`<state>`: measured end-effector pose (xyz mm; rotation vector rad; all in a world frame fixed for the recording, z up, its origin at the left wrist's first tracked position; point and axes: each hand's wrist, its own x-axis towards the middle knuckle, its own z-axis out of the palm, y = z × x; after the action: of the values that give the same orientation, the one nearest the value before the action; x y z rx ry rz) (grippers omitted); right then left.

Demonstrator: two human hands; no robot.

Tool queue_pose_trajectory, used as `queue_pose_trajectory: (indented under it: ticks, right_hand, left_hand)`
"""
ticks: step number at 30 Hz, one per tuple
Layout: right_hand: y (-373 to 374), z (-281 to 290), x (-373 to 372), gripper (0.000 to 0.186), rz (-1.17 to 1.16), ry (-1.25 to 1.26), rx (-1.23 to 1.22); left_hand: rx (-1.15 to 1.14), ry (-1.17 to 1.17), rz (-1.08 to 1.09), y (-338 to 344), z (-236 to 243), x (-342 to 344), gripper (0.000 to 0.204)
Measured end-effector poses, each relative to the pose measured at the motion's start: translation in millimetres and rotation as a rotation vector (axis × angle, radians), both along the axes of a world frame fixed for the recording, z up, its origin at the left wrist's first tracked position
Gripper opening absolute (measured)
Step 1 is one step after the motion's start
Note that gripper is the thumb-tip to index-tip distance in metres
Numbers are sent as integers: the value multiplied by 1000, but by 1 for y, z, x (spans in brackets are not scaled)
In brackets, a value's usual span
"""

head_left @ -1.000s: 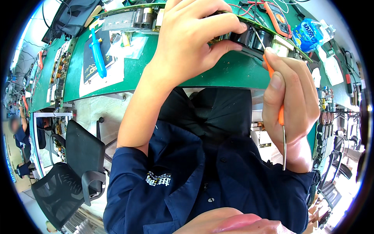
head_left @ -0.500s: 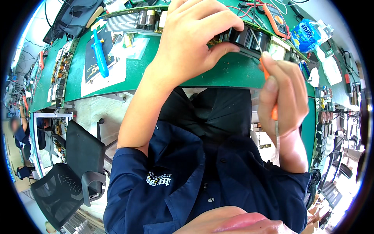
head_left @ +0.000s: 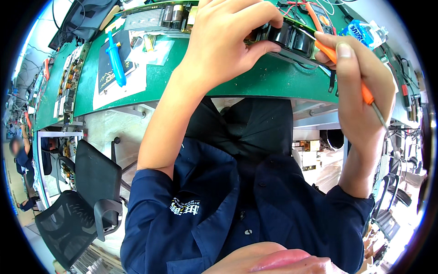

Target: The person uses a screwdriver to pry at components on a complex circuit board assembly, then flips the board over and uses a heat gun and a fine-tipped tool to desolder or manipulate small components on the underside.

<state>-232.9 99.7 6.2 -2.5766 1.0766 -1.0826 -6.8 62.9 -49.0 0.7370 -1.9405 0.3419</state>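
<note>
At the bench's (head_left: 273, 84) near edge, the left hand (head_left: 228, 41) clamps the black fan (head_left: 287, 36) while the right hand (head_left: 360, 86) grips an orange screwdriver (head_left: 351, 75) (shaft pointing away), so fastening looks unfinished.

Navy short-sleeved button shirt (head_left: 255, 214) with open collar, small white chest emblem (head_left: 182, 208), dark trousers (head_left: 255, 125)

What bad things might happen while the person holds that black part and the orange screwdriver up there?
The left hand grips the black boxy electronic part right at the edge of the green workbench, so it might slip off into the lap. The right hand holds the orange-handled screwdriver with its metal shaft pointing down toward the wrist, which could poke skin. Red wires nearby might snag.
</note>
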Motion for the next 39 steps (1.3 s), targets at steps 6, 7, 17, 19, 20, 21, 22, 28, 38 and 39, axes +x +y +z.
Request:
queue_pose_trajectory:
  ticks: [6,7,17,19,20,21,22,28,38,39]
  right_hand:
    - [-9,1,-3,36,-27,-224,239]
    - [-10,8,-5,36,-15,-185,240]
    - [-33,25,-16,36,77,6,218]
    - [-39,30,-17,36,122,49,203]
    - [-42,31,-18,36,142,59,204]
    - [-43,31,-19,36,152,48,222]
    - [-45,31,-20,36,157,40,239]
    - [-50,31,-22,36,192,15,294]
    - [-15,12,-7,37,-45,-70,232]
    - [-11,10,-5,37,-46,-82,206]
  left_hand:
    - [-14,-35,19,1,2,2,31]
    - [1,-16,6,2,-1,2,31]
    - [-22,22,-9,0,-7,1,31]
    - [-23,21,-7,0,-5,2,31]
    - [-20,21,-6,0,-4,2,31]
    - [-18,24,-9,0,-3,1,31]
    - [-14,28,-12,0,-3,1,31]
    - [-30,21,-21,-3,-3,0,31]
    - [52,1,12,5,-3,1,34]
    - [73,-3,18,6,-2,0,35]
